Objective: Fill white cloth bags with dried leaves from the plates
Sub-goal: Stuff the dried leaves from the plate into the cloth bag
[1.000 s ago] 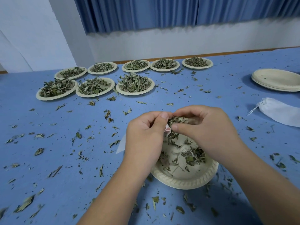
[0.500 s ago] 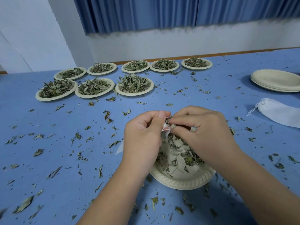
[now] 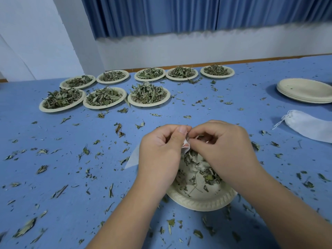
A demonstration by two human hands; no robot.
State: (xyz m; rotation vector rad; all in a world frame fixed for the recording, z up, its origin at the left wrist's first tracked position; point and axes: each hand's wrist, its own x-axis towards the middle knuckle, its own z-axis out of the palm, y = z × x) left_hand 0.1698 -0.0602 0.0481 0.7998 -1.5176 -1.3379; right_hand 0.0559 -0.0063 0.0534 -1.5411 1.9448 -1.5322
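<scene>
At the far left a white wall (image 3: 36, 36) is rising behind the blue worktop (image 3: 45, 133), and a blue curtain (image 3: 179, 13) is hanging over the back wall. Eight plates (image 3: 52, 110) heaped with leaves are sitting in two rows near the far-left edge, well apart from the hands. The near-left stretch is carrying only loose leaves (image 3: 25, 229) — the widest open room.

At the centre the left hand (image 3: 159, 155) is pinching the mouth of the white cloth bag (image 3: 186, 147) between thumb and fingers, holding it over the near plate (image 3: 201, 203). The right hand (image 3: 224, 150) is curling its fingers at that mouth — on cloth or on leaves, I cannot tell. Dried leaves (image 3: 201, 169) are lying on this plate, which is sitting near the front edge.

A wooden strip (image 3: 251, 59) is lining the far edge. At the right, a stack of empty plates (image 3: 303, 89) and a second white bag (image 3: 312, 126) are lying close to the frame's border.
</scene>
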